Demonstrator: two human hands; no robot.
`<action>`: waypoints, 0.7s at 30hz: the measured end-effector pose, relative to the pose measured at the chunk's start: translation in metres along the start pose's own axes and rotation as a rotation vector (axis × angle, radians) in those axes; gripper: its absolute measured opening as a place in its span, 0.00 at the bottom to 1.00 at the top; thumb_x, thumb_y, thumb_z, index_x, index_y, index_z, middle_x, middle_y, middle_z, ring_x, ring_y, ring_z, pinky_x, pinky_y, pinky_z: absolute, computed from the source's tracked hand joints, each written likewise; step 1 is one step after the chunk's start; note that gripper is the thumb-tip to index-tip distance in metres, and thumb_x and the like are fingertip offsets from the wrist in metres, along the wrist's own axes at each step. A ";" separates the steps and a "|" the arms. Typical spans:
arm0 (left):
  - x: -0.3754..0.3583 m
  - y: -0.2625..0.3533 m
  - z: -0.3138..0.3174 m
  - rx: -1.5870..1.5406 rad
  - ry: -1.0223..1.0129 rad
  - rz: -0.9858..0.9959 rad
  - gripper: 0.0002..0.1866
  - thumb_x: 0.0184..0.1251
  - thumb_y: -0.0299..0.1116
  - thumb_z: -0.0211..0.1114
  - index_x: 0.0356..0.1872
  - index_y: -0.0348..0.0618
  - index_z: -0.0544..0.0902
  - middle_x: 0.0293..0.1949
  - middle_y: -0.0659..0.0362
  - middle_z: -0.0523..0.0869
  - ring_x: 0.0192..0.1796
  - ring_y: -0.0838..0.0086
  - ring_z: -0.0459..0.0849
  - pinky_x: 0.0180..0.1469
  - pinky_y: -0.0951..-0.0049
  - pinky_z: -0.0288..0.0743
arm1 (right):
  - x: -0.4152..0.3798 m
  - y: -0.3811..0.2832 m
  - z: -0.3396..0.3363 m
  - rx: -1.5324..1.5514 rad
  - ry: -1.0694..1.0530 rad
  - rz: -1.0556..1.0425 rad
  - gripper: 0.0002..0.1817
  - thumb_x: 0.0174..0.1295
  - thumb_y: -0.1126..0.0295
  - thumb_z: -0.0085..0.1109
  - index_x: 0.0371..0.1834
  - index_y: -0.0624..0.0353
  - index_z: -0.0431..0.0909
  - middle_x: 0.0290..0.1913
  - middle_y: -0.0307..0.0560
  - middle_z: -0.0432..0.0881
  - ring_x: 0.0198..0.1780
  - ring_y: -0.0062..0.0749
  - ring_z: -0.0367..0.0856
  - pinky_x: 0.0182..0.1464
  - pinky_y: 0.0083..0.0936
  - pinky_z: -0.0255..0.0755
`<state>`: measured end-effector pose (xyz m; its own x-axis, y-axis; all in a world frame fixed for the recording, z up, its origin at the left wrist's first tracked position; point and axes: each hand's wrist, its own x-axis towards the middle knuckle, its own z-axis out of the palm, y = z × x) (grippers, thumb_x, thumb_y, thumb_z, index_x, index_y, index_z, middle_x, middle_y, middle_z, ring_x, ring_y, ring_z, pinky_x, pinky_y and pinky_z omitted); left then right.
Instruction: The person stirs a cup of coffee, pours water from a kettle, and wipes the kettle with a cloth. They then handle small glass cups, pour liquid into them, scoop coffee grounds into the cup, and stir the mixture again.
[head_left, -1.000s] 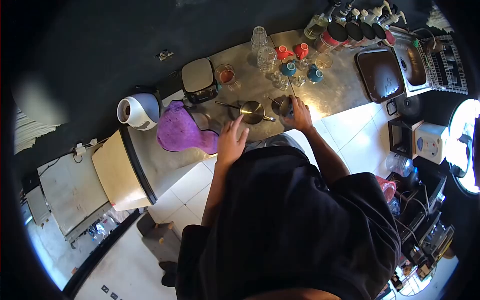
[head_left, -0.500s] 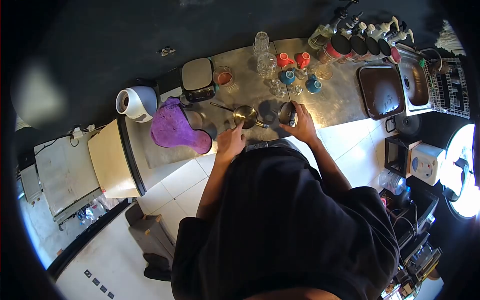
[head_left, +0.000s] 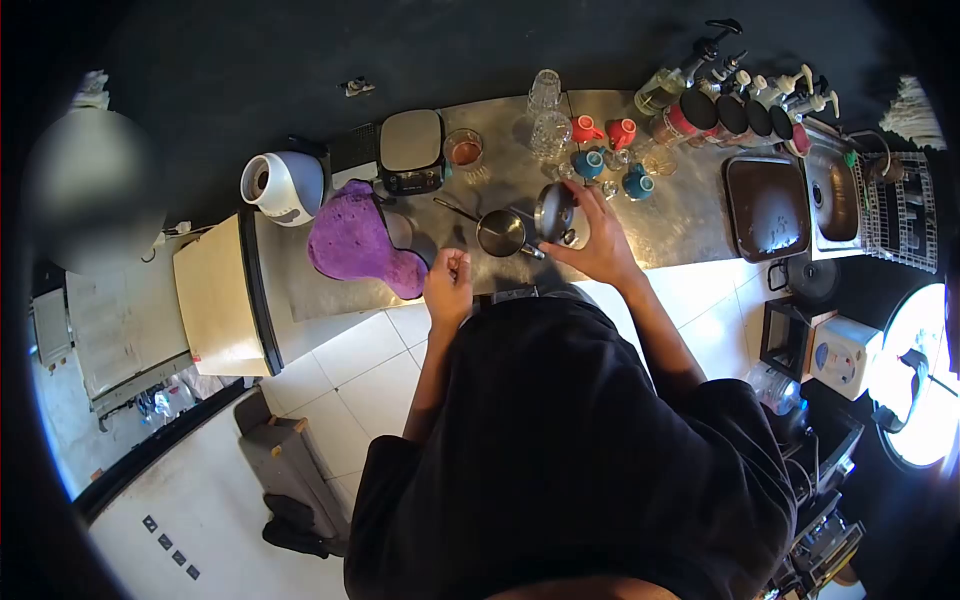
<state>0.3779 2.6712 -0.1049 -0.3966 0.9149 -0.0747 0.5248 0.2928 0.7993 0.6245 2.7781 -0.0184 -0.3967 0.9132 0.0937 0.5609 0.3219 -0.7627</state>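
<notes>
My right hand (head_left: 600, 240) holds a round metal vessel (head_left: 553, 212) by its side, tilted, just to the right of a small pan. The small metal pan (head_left: 500, 232) stands on the steel counter (head_left: 690, 215), its long handle pointing to the upper left. Near the counter's front edge, my left hand (head_left: 449, 281) is closed with its fingers curled in; whether anything is inside is too small to tell. A purple cloth (head_left: 350, 238) lies to the left of that hand.
Behind the pan are a scale (head_left: 411, 145), a glass with reddish-brown contents (head_left: 464, 150), clear glasses (head_left: 551, 134), red cups (head_left: 621, 132) and blue cups (head_left: 637, 182). A dark tray (head_left: 768, 208) and a sink (head_left: 832, 195) are at the right.
My left hand has drawn back from the pan and curled its fingers. My right hand has tilted the round vessel and brought it closer to the pan. The view has shifted slightly.
</notes>
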 end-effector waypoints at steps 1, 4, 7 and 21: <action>0.000 -0.005 0.001 -0.035 0.005 -0.002 0.08 0.69 0.34 0.65 0.38 0.41 0.79 0.25 0.60 0.81 0.27 0.75 0.80 0.30 0.72 0.71 | 0.004 -0.003 0.002 -0.005 -0.006 -0.007 0.49 0.43 0.55 0.79 0.69 0.61 0.65 0.56 0.58 0.75 0.59 0.56 0.75 0.62 0.43 0.68; -0.002 -0.016 0.007 -0.086 0.025 -0.025 0.08 0.69 0.34 0.66 0.37 0.40 0.79 0.25 0.60 0.82 0.28 0.76 0.79 0.30 0.73 0.71 | 0.013 -0.004 0.013 -0.111 -0.156 -0.101 0.49 0.44 0.54 0.77 0.70 0.60 0.64 0.57 0.58 0.75 0.60 0.56 0.74 0.64 0.42 0.67; -0.002 -0.015 0.008 -0.099 0.023 -0.080 0.09 0.69 0.34 0.66 0.37 0.40 0.79 0.25 0.61 0.81 0.28 0.77 0.79 0.30 0.74 0.70 | 0.016 -0.001 0.035 -0.160 -0.219 -0.112 0.49 0.44 0.53 0.77 0.70 0.59 0.64 0.57 0.57 0.74 0.61 0.54 0.74 0.64 0.42 0.67; 0.008 -0.055 0.045 -0.499 -0.064 -0.201 0.18 0.71 0.42 0.66 0.51 0.37 0.81 0.35 0.58 0.85 0.34 0.76 0.82 0.38 0.75 0.76 | 0.017 0.014 0.113 -0.386 -0.375 0.036 0.52 0.41 0.56 0.79 0.72 0.57 0.62 0.61 0.51 0.68 0.67 0.50 0.67 0.66 0.47 0.65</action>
<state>0.3801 2.6746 -0.1760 -0.3970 0.8744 -0.2788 0.0163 0.3105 0.9504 0.5441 2.7700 -0.1000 -0.5646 0.7962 -0.2173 0.7775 0.4248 -0.4637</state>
